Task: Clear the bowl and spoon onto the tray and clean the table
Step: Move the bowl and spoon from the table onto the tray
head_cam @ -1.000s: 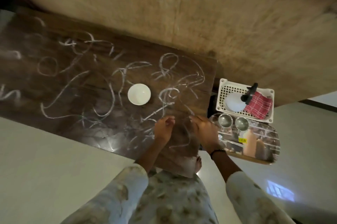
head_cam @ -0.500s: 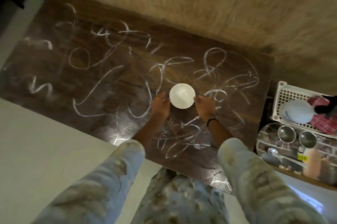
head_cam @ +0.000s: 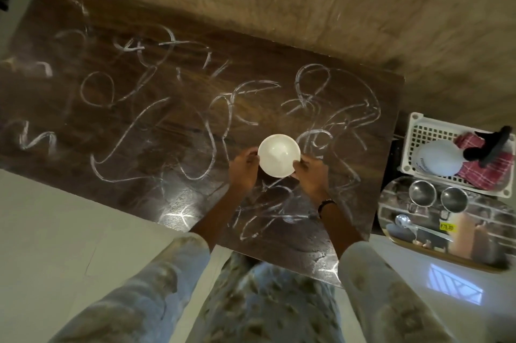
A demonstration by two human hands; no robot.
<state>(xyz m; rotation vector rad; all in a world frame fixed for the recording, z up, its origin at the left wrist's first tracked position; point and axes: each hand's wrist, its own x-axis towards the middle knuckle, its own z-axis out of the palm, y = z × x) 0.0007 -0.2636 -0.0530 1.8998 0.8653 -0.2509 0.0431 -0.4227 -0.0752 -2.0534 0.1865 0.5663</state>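
Observation:
A white bowl (head_cam: 278,155) stands near the middle of the dark wooden table (head_cam: 167,119), which is covered in white chalk-like scribbles. My left hand (head_cam: 244,168) grips the bowl's left side and my right hand (head_cam: 310,173) grips its right side, fingers curled round the rim. The shiny metal tray (head_cam: 474,247) lies off the table's right end, with a spoon (head_cam: 405,222) lying on it and two steel cups (head_cam: 438,196) at its far edge.
A white plastic basket (head_cam: 418,130) behind the tray holds a white spray bottle (head_cam: 435,161) with a black trigger and a red checked cloth (head_cam: 485,172). A rough wall runs along the table's far side. Pale floor lies near me.
Both hands moved forward from the table's near edge to the bowl and closed round its two sides. The view shifted left, so the tray now sits at the right edge.

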